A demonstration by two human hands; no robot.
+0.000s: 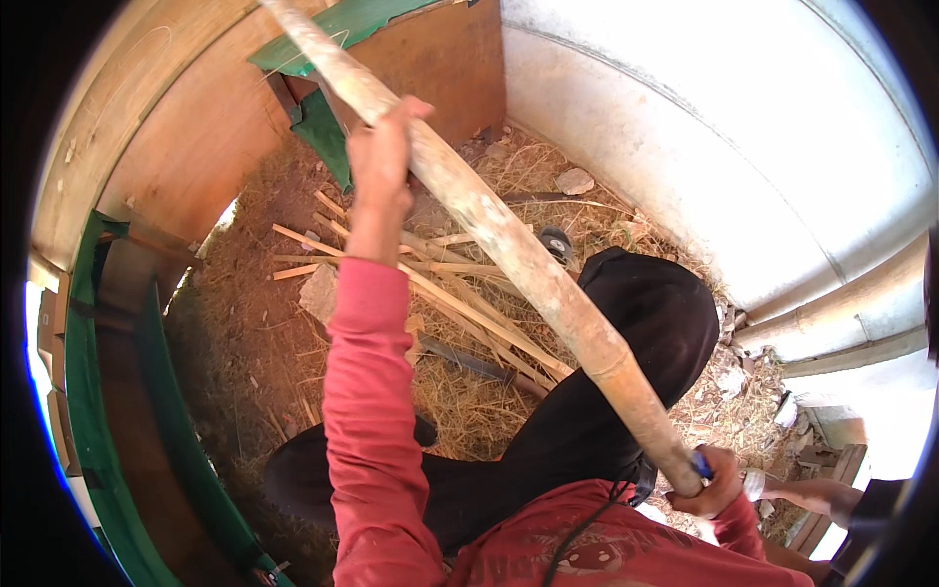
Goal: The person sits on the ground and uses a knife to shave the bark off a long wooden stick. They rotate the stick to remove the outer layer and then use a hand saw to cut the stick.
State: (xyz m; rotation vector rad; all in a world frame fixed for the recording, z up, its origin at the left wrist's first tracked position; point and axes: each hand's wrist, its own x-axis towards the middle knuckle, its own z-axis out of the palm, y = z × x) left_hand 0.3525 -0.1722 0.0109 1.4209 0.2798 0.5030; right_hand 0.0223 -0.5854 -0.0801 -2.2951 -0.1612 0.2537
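- My left hand (380, 157) and right hand (712, 481) are both closed around the long wooden pole (509, 245) — raised slanting over the wood strips (440, 293).
- Its top end could strike the plywood wall (196, 147) — little room here.

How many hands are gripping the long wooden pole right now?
2. The left hand grips the long wooden pole partway up; the right hand holds its lower end near the person's body.
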